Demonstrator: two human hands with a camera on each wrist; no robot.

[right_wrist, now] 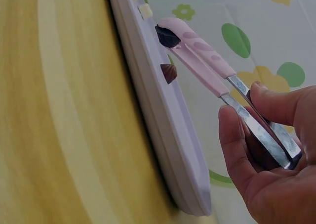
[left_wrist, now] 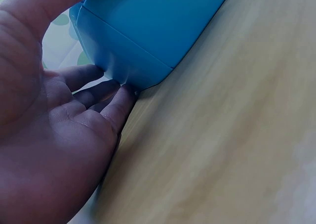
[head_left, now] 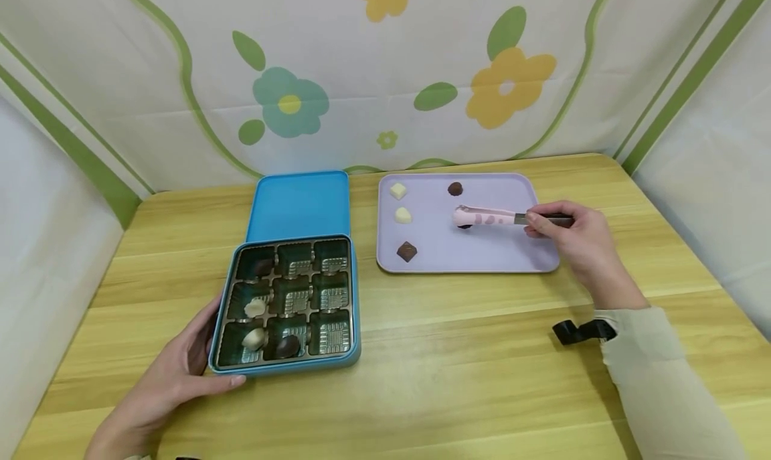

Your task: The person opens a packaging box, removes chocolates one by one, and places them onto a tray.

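My right hand (head_left: 581, 242) holds pink-and-metal tongs (head_left: 488, 217), pinched between thumb and fingers. In the right wrist view, a dark chocolate (right_wrist: 168, 36) sits at the tongs' tips; from the head view it is mostly hidden beneath them, over the lilac tray (head_left: 512, 258). On that tray lie a brown shell-like chocolate (head_left: 455, 189), two white chocolates (head_left: 397, 191) and a brown diamond-shaped one (head_left: 407, 251). My left hand (head_left: 171, 376) grips the near left corner of a blue tin (head_left: 355, 339), thumb along its front, fingers at its left side (left_wrist: 123, 61).
A dark divided insert (head_left: 293, 296) fills the tin. Its left column holds one dark and two white chocolates (head_left: 255, 307); another dark one (head_left: 288, 346) sits in the near middle compartment. The blue lid (head_left: 301, 205) lies behind. A patterned cloth (head_left: 385, 78) stands behind the wooden table (head_left: 452, 366).
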